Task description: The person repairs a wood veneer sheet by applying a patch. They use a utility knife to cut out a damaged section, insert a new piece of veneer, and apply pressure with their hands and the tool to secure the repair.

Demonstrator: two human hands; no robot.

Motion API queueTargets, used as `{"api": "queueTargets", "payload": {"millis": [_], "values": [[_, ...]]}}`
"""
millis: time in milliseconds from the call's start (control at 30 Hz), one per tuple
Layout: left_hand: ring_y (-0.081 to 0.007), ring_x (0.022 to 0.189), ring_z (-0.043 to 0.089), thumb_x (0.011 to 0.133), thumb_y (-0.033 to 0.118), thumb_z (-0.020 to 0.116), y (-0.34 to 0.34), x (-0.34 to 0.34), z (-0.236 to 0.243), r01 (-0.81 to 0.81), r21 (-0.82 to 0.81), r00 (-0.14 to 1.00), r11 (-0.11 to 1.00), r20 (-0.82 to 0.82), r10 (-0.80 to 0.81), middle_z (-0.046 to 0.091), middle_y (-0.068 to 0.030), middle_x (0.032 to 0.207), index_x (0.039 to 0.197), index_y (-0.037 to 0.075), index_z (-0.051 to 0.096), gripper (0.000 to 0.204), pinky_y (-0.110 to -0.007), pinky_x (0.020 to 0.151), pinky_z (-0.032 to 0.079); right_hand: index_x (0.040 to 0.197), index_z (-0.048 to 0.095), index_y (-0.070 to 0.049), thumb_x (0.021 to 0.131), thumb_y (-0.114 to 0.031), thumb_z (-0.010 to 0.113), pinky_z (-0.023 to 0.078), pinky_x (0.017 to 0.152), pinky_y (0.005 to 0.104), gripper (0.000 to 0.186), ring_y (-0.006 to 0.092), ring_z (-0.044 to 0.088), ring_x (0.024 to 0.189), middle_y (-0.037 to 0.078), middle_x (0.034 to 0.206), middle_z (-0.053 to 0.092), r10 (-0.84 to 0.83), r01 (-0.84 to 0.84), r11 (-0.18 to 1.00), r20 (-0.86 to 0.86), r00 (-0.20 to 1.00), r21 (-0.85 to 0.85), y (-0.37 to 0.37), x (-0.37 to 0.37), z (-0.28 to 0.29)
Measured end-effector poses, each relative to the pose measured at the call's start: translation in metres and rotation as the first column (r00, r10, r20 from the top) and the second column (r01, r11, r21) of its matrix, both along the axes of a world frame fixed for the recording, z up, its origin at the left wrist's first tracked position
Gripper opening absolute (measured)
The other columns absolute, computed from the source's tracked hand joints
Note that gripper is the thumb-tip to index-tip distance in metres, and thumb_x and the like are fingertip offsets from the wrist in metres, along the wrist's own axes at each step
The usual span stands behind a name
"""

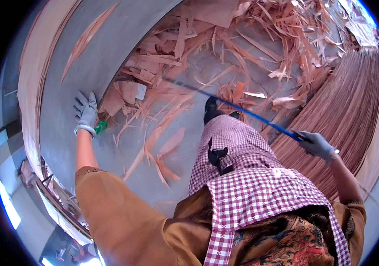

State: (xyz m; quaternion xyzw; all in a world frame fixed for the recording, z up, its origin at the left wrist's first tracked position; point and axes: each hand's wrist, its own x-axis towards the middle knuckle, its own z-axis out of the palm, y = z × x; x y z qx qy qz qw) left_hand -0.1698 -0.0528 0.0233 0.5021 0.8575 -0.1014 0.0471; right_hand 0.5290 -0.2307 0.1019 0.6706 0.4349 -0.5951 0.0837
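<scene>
My left hand (86, 111), in a grey glove, has its fingers spread on a broad grey surface (96, 48) at the left and holds nothing. A reddish wood veneer strip (87, 40) lies farther along that surface. Gripped in my gloved right hand (317, 145) is the near end of a long blue stick (256, 116). It slants to the far left across the front of my checked apron, over the wood scraps. Its far part looks dark and is smeared by motion, so I cannot tell what its tip is.
Torn veneer scraps (260, 48) litter the grey floor (167, 155), heaped thickest at the far side. A tall stack of veneer sheets (331, 115) stands at the right. Some green thing (101, 127) shows beside my left wrist. My dark shoe (211, 108) is among the scraps.
</scene>
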Motion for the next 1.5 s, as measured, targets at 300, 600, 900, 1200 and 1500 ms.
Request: {"api": "queueTargets", "payload": {"millis": [300, 600, 900, 1200, 1500], "values": [[-0.0414, 0.137, 0.007, 0.086, 0.066, 0.025, -0.003, 0.012, -0.006, 0.022, 0.090, 0.999, 0.996, 0.033, -0.025, 0.009, -0.0189, 0.150, 0.146, 0.014, 0.005, 0.082, -0.053, 0.109, 0.010, 0.108, 0.056, -0.015, 0.087, -0.024, 0.049, 0.048, 0.073, 0.0441, 0.024, 0.0344, 0.062, 0.085, 0.017, 0.090, 0.064, 0.642, -0.716, 0.607, 0.320, 0.697, 0.344, 0.103, -0.124, -0.138], [-0.0455, 0.135, 0.005, 0.087, 0.057, 0.035, -0.003, -0.004, -0.028, 0.150, -0.041, 0.988, 0.988, -0.035, -0.151, 0.004, -0.0196, 0.150, 0.146, 0.016, 0.006, 0.078, -0.056, 0.108, 0.008, 0.108, 0.058, -0.018, 0.087, -0.026, 0.049, 0.048, 0.072, 0.0437, 0.024, 0.0339, 0.062, 0.084, 0.013, 0.090, 0.065, 0.583, -0.729, 0.681, 0.552, 0.597, 0.068, 0.100, 0.023, -0.042], [-0.0463, 0.133, 0.015, 0.087, 0.029, 0.051, 0.000, -0.058, -0.066, 0.299, -0.422, 0.780, 0.856, -0.408, -0.474, 0.006, -0.0264, 0.147, 0.145, 0.017, 0.010, 0.071, -0.052, 0.107, 0.023, 0.101, 0.063, -0.014, 0.086, -0.023, 0.055, 0.048, 0.074, 0.0397, 0.020, 0.0301, 0.062, 0.084, 0.010, 0.089, 0.065, 0.230, -0.430, 0.893, 0.687, 0.689, 0.132, 0.042, 0.155, 0.064], [-0.0432, 0.126, 0.035, 0.094, 0.028, 0.033, -0.070, -0.047, -0.032, 0.268, -0.639, 0.488, 0.721, -0.555, -0.674, 0.018, -0.0288, 0.144, 0.141, 0.010, 0.025, 0.051, -0.044, 0.102, 0.035, 0.098, 0.063, -0.013, 0.087, -0.024, 0.055, 0.047, 0.065, 0.0348, 0.017, 0.0201, 0.061, 0.066, 0.006, 0.075, 0.063, -0.019, -0.058, 0.994, 0.684, 0.729, 0.089, 0.037, 0.202, 0.117], [-0.0557, 0.120, 0.031, 0.090, 0.027, 0.041, -0.048, 0.003, 0.001, 0.276, -0.201, 0.910, 0.940, -0.259, -0.323, 0.028, -0.0365, 0.135, 0.132, 0.000, 0.031, 0.051, -0.060, 0.098, 0.031, 0.088, 0.061, -0.009, 0.085, -0.020, 0.057, 0.044, 0.057, 0.0317, 0.013, 0.0162, 0.056, 0.062, 0.004, 0.068, 0.058, -0.234, 0.281, 0.958, 0.727, 0.645, 0.058, 0.034, 0.272, 0.114]]}}
